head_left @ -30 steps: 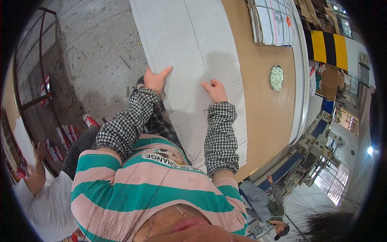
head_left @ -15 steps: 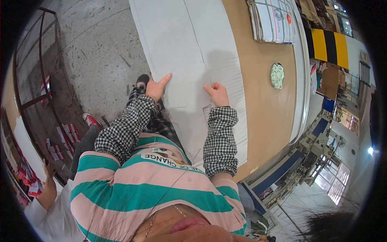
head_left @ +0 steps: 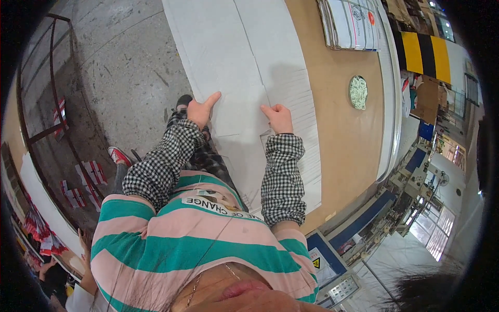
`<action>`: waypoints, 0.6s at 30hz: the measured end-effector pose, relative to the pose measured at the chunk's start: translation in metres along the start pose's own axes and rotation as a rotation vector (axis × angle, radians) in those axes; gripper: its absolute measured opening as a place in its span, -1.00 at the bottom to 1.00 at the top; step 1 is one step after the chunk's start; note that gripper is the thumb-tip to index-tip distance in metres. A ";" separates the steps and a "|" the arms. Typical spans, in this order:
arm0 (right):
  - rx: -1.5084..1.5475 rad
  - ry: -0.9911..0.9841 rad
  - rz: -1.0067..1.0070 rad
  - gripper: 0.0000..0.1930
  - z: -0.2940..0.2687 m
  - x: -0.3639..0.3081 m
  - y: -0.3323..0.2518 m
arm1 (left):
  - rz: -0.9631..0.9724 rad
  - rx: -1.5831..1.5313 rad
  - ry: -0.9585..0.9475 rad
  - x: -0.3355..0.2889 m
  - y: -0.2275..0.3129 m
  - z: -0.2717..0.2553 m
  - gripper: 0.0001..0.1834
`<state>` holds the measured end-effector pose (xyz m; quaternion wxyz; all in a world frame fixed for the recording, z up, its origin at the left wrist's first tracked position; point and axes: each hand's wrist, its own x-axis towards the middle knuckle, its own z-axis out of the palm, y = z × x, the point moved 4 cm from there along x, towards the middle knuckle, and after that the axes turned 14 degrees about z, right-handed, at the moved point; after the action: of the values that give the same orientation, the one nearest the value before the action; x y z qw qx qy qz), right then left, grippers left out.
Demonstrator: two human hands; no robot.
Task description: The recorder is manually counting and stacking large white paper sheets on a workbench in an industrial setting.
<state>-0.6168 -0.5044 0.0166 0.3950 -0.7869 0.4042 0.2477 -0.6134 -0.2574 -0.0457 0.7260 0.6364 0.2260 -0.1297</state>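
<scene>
Large white paper sheets (head_left: 221, 47) lie overlapped in a long layer on the tan tabletop, with many staggered edges fanned out along the right side. At the left edge of the sheets, my left hand (head_left: 201, 110) has its thumb stretched over the top; its other fingers are mostly hidden at the edge. My right hand (head_left: 279, 119) is closed over the middle of the layer, with thumb and forefinger at the edge of an upper sheet. Both forearms wear black-and-white checked sleeves.
On the tan tabletop (head_left: 343, 151) to the right stand a round dish of pale green bands (head_left: 358, 92) and a tied bundle of printed white sacks (head_left: 351, 26). A dark metal frame (head_left: 52, 73) stands left over red-and-white packets (head_left: 92, 172). Another person's hand (head_left: 84, 243) shows lower left.
My hands keep almost the same place and pose on the sheets. The whole view has shifted slightly, and the other person at the lower left has moved.
</scene>
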 end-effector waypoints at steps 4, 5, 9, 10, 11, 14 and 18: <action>0.030 0.017 0.040 -0.63 0.001 -0.004 0.000 | -0.012 -0.005 0.064 0.002 -0.002 -0.002 -0.29; 0.061 0.035 0.038 -0.63 0.000 -0.004 0.001 | -0.013 -0.005 0.063 0.001 -0.002 -0.001 -0.29; 0.072 -0.035 -0.007 -0.63 0.001 -0.006 0.005 | 0.011 -0.083 0.052 0.000 0.002 0.002 -0.30; 0.123 -0.006 -0.024 -0.63 0.000 -0.006 0.006 | 0.013 -0.106 0.047 -0.001 0.006 0.004 -0.31; 0.174 0.023 -0.040 -0.63 -0.001 -0.005 0.007 | 0.012 -0.105 0.042 -0.002 0.010 0.005 -0.31; 0.103 0.053 -0.010 -0.63 -0.001 -0.010 0.003 | -0.030 -0.112 -0.016 -0.004 0.014 0.005 -0.29; 0.173 -0.047 -0.090 -0.66 -0.005 -0.019 0.004 | 0.009 -0.103 0.013 -0.004 0.014 0.002 -0.29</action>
<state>-0.6302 -0.5019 0.0307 0.4815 -0.7612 0.3789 0.2125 -0.6094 -0.2577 -0.0314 0.7570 0.5999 0.2344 -0.1102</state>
